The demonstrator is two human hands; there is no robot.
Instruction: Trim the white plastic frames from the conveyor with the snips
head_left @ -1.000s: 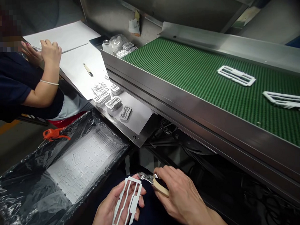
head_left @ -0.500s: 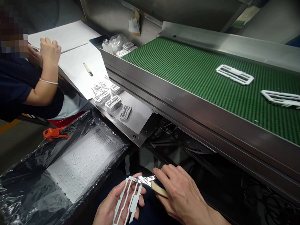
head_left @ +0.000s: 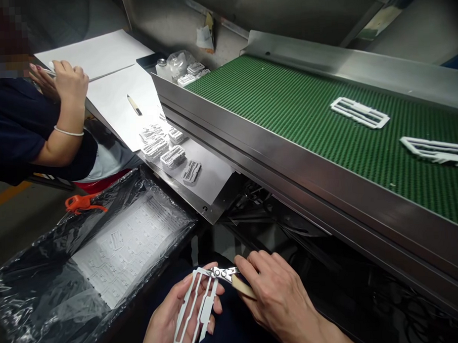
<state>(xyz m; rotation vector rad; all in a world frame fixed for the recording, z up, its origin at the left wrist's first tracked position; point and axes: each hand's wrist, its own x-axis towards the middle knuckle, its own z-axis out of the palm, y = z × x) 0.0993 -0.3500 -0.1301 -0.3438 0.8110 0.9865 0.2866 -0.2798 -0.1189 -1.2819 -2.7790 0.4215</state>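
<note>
My left hand [head_left: 170, 315] holds a white moulded plastic frame [head_left: 195, 309] upright over my lap, fingers curled round its edges. My right hand [head_left: 280, 298] grips small metal cutters with a tan handle [head_left: 231, 278]; their jaws touch the frame's top right corner. Both hands sit at the bottom centre, below the steel conveyor edge.
A green conveyor belt [head_left: 287, 103] carries two white frames [head_left: 359, 112] [head_left: 436, 151] at right. Stacks of trimmed white parts [head_left: 167, 146] lie on a steel shelf. A black-lined bin [head_left: 77, 264] holds flat white parts at left. Another person [head_left: 30, 129] works on white sheets at the far left.
The cutter jaws have moved left onto the frame's top corner. The two frames on the belt have hardly shifted. The other person's hands moved slightly left.
</note>
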